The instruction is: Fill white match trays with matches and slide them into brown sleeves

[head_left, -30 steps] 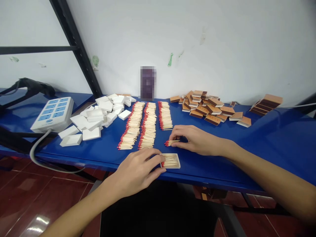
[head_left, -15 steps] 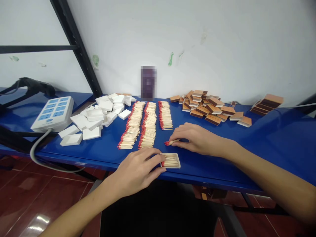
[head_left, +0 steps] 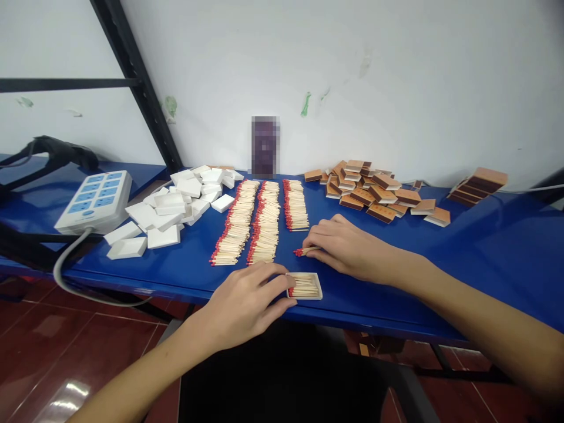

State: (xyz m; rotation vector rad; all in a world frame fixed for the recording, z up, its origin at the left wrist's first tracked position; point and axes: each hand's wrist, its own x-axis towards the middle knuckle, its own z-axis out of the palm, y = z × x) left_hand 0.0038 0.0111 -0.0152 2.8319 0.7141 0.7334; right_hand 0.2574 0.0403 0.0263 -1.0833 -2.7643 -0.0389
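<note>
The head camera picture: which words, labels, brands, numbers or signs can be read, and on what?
None can be read.
Matchbox sleeves: faint marks, too small.
Power strip: marks on blue panels, too small.
Purple item by the wall: pixelated, any text lost.
Held tray: no print visible.

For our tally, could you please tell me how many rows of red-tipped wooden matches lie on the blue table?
3: the left row beside the white rectangular trays, the middle row, and the shorter right row nearest the brown matchbox sleeves.
</note>
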